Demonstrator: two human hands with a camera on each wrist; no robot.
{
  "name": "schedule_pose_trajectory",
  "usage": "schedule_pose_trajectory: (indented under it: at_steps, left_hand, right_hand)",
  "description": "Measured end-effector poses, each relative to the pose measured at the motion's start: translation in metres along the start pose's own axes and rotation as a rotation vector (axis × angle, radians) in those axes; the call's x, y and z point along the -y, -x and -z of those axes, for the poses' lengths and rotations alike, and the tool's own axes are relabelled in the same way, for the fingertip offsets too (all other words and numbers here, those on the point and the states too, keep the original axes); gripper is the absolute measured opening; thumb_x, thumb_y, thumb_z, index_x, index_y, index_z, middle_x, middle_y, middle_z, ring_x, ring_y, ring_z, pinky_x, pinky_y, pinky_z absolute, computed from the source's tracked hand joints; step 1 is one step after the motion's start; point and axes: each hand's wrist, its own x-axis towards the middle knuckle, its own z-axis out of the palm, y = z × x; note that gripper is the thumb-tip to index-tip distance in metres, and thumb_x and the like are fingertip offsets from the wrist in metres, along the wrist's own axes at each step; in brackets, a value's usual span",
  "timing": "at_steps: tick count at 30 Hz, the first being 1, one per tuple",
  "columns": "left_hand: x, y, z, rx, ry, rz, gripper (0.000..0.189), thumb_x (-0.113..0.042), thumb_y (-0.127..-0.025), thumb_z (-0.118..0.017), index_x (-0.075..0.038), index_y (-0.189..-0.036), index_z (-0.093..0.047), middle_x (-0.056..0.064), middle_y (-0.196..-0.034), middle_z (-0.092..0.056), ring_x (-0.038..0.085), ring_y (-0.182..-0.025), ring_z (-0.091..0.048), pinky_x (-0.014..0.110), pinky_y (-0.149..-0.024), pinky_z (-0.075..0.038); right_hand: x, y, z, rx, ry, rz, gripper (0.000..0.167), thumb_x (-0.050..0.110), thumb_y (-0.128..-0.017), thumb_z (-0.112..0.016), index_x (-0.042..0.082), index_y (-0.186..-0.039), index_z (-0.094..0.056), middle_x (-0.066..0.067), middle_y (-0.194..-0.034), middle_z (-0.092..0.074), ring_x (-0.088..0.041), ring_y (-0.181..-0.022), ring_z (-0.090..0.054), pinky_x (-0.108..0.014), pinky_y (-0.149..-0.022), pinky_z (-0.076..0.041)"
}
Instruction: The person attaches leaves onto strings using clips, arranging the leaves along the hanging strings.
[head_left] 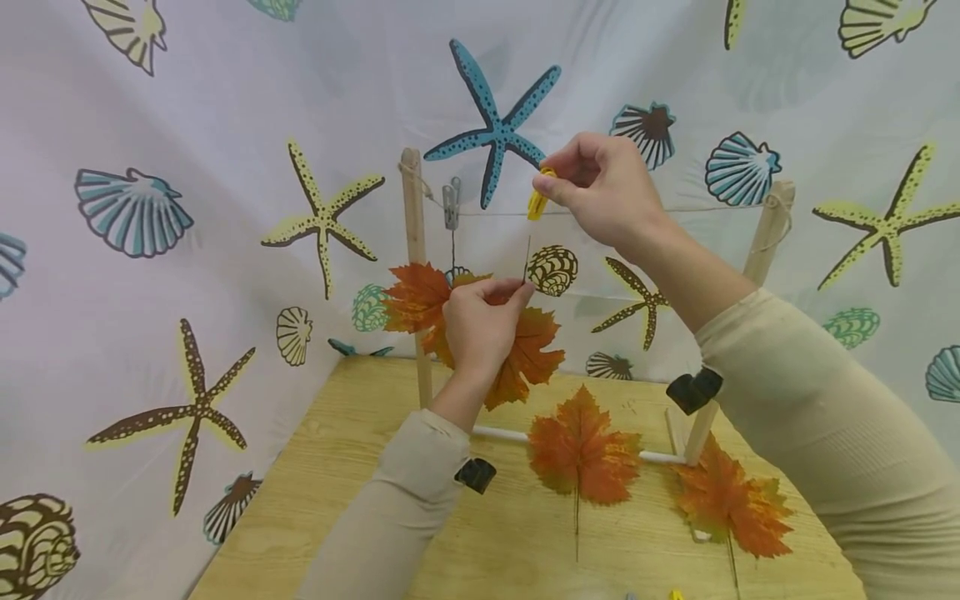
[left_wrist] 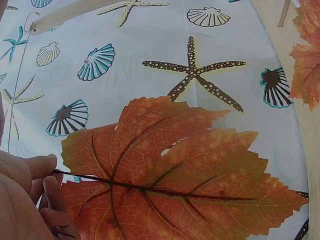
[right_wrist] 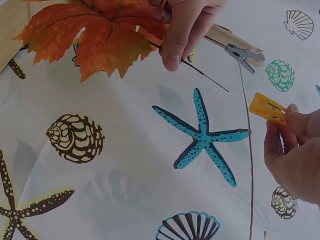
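My left hand (head_left: 480, 329) pinches the thin dark stem of an orange artificial maple leaf (left_wrist: 165, 185) between thumb and finger. The leaf hangs below the hand, its stem pointing up. Above it, my right hand (head_left: 615, 192) pinches a yellow clothespin (head_left: 537, 204) right by the stretched string (right_wrist: 251, 190). The stem's free end sits a little below the clothespin, apart from it. Whether the clothespin's tip touches the string I cannot tell. Left of it, a grey clothespin (head_left: 451, 206) on the string holds another orange leaf (head_left: 412, 302), partly hidden behind my left hand.
Two wooden posts, left (head_left: 414, 200) and right (head_left: 767, 237), carry the string. A white rod (head_left: 501, 434) runs low between them. Two more maple leaves, one central (head_left: 581, 450) and one right (head_left: 731, 500), lie on the wooden table (head_left: 300, 500). A shell-patterned cloth (head_left: 247, 100) hangs behind.
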Motion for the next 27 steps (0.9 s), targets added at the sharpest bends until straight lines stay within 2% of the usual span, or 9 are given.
schedule_pose_trajectory:
  at_steps: [4,9,13,20,27]
  left_hand:
    - [-0.002,-0.003,0.0,0.0,0.01,-0.002,0.023,-0.038,-0.085,-0.08,-0.017,-0.093,-0.083,-0.001,-0.088,-0.078,0.015,-0.088,-0.071,0.035,-0.068,-0.055]
    - [-0.005,-0.007,0.0,0.001,0.013,0.001,0.023,-0.039,-0.085,-0.079,-0.018,-0.094,-0.083,-0.002,-0.089,-0.078,0.016,-0.094,-0.071,0.036,-0.072,-0.055]
    - [-0.007,-0.008,0.0,-0.003,0.008,0.0,0.023,-0.038,-0.086,-0.079,-0.018,-0.095,-0.083,-0.002,-0.09,-0.078,0.015,-0.093,-0.07,0.033,-0.067,-0.054]
    - [-0.007,-0.009,0.0,-0.016,0.04,-0.003,0.022,-0.037,-0.086,-0.079,-0.017,-0.094,-0.083,-0.002,-0.088,-0.078,0.013,-0.081,-0.067,0.027,-0.055,-0.047]
    - [-0.011,-0.012,0.0,-0.029,0.056,-0.017,0.022,-0.036,-0.085,-0.08,-0.016,-0.093,-0.083,-0.002,-0.088,-0.078,0.013,-0.077,-0.062,0.026,-0.057,-0.046]
  right_hand:
    - [0.001,-0.004,-0.002,0.013,0.02,-0.017,0.02,0.025,-0.093,-0.072,0.01,-0.105,-0.069,0.0,-0.098,-0.068,-0.014,-0.093,-0.063,-0.027,-0.081,-0.047]
    - [0.001,-0.008,-0.006,0.044,0.039,-0.033,0.018,0.023,-0.094,-0.071,0.009,-0.106,-0.068,-0.001,-0.099,-0.068,-0.016,-0.094,-0.064,-0.027,-0.082,-0.049]
    - [0.0,-0.009,-0.008,0.08,0.057,-0.04,0.019,0.021,-0.094,-0.07,0.008,-0.108,-0.068,-0.004,-0.101,-0.071,-0.02,-0.094,-0.065,-0.027,-0.082,-0.05]
    - [-0.004,-0.009,-0.013,0.091,0.099,-0.051,0.021,0.023,-0.094,-0.071,0.009,-0.11,-0.07,-0.004,-0.104,-0.072,-0.016,-0.094,-0.064,-0.027,-0.083,-0.048]
    - [-0.004,-0.012,-0.013,0.109,0.11,-0.056,0.024,0.023,-0.094,-0.071,0.008,-0.113,-0.07,-0.006,-0.107,-0.071,-0.016,-0.096,-0.064,-0.027,-0.086,-0.05]
